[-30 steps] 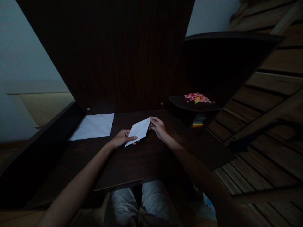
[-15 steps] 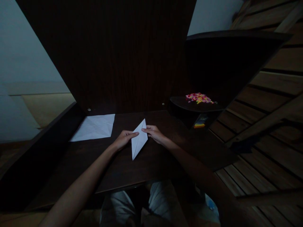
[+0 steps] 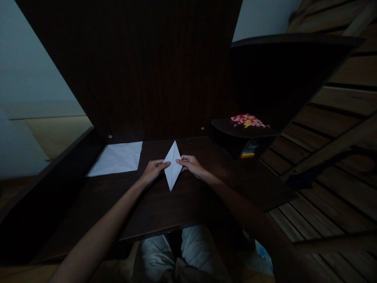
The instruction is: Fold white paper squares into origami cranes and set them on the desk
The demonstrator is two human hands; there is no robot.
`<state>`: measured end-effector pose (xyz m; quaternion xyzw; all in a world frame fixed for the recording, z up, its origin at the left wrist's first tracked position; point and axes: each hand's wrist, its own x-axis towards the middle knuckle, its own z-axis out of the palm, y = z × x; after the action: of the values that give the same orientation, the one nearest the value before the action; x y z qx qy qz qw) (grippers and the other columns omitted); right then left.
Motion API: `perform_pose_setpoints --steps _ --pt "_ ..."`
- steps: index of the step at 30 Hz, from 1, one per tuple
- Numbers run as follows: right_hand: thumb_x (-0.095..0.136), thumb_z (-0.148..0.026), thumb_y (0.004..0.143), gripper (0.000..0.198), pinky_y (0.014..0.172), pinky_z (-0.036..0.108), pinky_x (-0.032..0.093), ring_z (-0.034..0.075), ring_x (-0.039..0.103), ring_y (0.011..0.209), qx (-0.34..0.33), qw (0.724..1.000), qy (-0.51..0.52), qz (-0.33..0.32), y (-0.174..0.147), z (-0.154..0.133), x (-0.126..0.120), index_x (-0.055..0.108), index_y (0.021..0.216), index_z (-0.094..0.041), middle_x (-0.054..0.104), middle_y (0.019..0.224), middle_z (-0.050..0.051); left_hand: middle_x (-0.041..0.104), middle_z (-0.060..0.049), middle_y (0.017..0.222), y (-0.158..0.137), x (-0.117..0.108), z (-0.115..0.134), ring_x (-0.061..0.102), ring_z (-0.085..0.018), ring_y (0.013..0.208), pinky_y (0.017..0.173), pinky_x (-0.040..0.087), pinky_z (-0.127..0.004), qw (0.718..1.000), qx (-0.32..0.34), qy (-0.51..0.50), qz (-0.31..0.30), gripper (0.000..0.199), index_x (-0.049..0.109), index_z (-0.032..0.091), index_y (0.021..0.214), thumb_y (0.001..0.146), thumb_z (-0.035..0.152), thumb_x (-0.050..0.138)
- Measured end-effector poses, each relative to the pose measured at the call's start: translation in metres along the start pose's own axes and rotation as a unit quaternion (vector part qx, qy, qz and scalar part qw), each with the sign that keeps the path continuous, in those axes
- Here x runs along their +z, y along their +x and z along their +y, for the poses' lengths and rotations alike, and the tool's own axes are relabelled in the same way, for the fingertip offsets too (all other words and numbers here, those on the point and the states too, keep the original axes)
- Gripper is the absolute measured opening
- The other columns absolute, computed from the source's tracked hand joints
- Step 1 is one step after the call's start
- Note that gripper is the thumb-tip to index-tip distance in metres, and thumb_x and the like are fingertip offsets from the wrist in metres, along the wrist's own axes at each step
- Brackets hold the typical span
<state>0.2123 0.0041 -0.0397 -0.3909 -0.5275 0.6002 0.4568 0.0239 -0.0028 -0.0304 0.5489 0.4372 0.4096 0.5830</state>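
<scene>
Centrally, the left hand [image 3: 153, 171] and right hand [image 3: 193, 166] pinched a white, diamond-shaped folded paper [image 3: 173, 171] by its sides; folding seemed underway, any next crease requiring aligned edges.

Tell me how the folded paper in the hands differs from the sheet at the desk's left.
The folded paper is a narrow diamond; the sheet spreads wider. The left hand and right hand hold the folded paper, while the sheet lies on the desk, untouched. Both look white and creased.
</scene>
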Motion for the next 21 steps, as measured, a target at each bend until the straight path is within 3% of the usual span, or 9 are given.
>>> perform_pose_setpoints --steps 8,11,14,17,21 --pt "0.073 -0.032 0.064 0.037 0.044 0.023 0.05 0.012 0.061 0.049 -0.039 0.999 -0.005 0.03 0.005 0.006 -0.003 0.053 0.093 -0.019 0.062 0.06 -0.005 0.069 -0.001 0.071 0.008 -0.005 -0.008 0.065 -0.019 0.071 0.069 0.048 -0.03 0.997 0.025 0.016 0.076 0.053 0.062 0.014 0.099 0.058 0.042 0.078" --pt "0.07 -0.032 0.065 0.039 0.044 0.022 0.048 0.012 0.06 0.048 -0.053 0.997 -0.046 0.029 0.006 0.011 -0.004 0.049 0.096 -0.02 0.059 0.058 -0.007 0.063 0.003 0.065 0.011 -0.007 -0.012 0.062 -0.016 0.062 0.061 0.046 -0.027 0.993 0.036 0.037 0.107 0.058 0.054 0.015 0.104 0.057 0.038 0.078" --pt "0.067 -0.034 0.069 0.038 0.045 0.021 0.044 0.011 0.056 0.048 -0.079 0.986 -0.139 0.054 0.005 0.014 -0.005 0.048 0.099 -0.021 0.057 0.059 -0.008 0.058 0.006 0.063 0.012 -0.008 -0.014 0.059 -0.013 0.058 0.058 0.045 -0.025 0.992 0.044 0.051 0.109 0.05 0.05 0.017 0.098 0.058 0.034 0.076" --pt "0.066 -0.033 0.071 0.029 0.056 0.025 0.045 0.011 0.053 0.056 -0.144 0.937 -0.295 0.121 0.002 0.012 -0.007 0.054 0.095 -0.021 0.056 0.064 -0.005 0.053 0.007 0.062 0.01 -0.008 -0.01 0.054 -0.011 0.055 0.053 0.042 -0.022 0.99 0.044 0.087 0.103 0.042 0.049 0.017 0.095 0.061 0.029 0.072" --pt "0.064 -0.028 0.075 0.023 0.084 0.038 0.044 0.023 0.053 0.094 -0.245 0.848 -0.441 0.16 -0.004 0.005 -0.007 0.061 0.096 -0.02 0.06 0.098 0.008 0.05 0.008 0.063 0.006 -0.007 -0.005 0.049 -0.008 0.053 0.05 0.038 -0.02 0.989 0.047 0.126 0.058 0.041 0.047 0.018 0.096 0.061 0.023 0.068"
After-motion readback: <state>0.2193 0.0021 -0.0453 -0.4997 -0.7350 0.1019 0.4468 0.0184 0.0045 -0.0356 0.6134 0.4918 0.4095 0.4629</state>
